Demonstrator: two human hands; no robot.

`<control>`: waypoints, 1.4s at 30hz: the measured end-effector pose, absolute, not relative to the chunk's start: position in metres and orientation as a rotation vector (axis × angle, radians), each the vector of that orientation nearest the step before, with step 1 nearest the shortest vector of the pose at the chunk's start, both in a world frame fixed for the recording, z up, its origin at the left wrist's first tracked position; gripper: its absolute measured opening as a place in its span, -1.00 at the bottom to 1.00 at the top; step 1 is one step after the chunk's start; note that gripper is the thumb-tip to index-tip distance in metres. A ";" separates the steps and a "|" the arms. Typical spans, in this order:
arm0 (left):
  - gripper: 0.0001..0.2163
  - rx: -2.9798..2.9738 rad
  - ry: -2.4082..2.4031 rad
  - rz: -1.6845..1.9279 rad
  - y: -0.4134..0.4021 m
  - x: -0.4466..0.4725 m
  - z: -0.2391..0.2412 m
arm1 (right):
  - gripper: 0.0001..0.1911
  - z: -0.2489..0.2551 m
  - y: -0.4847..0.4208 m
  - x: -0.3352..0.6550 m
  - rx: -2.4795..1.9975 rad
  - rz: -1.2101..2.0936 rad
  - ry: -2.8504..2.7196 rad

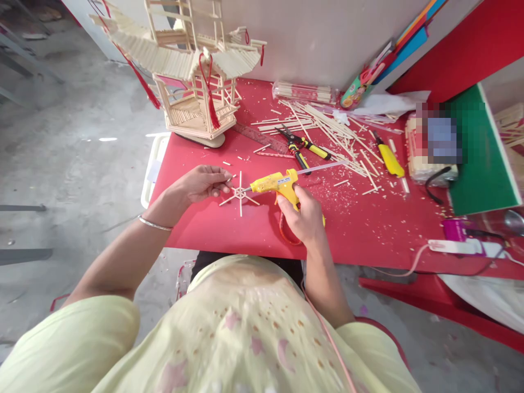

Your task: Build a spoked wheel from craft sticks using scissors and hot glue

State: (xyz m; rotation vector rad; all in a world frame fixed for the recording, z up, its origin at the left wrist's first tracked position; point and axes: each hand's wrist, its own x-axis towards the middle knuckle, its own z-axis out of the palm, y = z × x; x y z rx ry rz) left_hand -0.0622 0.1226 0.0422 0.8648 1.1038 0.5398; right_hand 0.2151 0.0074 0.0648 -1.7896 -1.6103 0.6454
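Note:
My right hand (302, 215) grips the handle of a yellow hot glue gun (275, 184), its nozzle pointing left at the centre of a star of thin wooden sticks (240, 194) lying on the red table (352, 229). My left hand (203, 183) is closed in a pinch on a short wooden stick (230, 178) just above the star's left side. A silver bangle sits on my left wrist.
A tall wooden stick pagoda model (194, 65) with red tassels stands at the table's far left. Loose sticks (327, 128), yellow-handled cutters (302, 146), a yellow utility knife (388, 158), a ruler and a power strip (458, 246) lie to the right. A cord trails from the gun.

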 end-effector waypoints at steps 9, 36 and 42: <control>-0.77 0.836 1.012 0.481 0.115 -0.063 0.043 | -0.56 0.060 0.017 0.197 -1.894 0.358 -1.657; -0.75 0.949 1.189 0.564 0.112 -0.057 0.048 | -0.45 0.053 0.023 0.185 -1.968 0.194 -1.710; -0.79 1.049 1.259 0.686 0.123 -0.052 0.029 | -0.50 0.050 0.029 0.175 -2.031 0.135 -1.806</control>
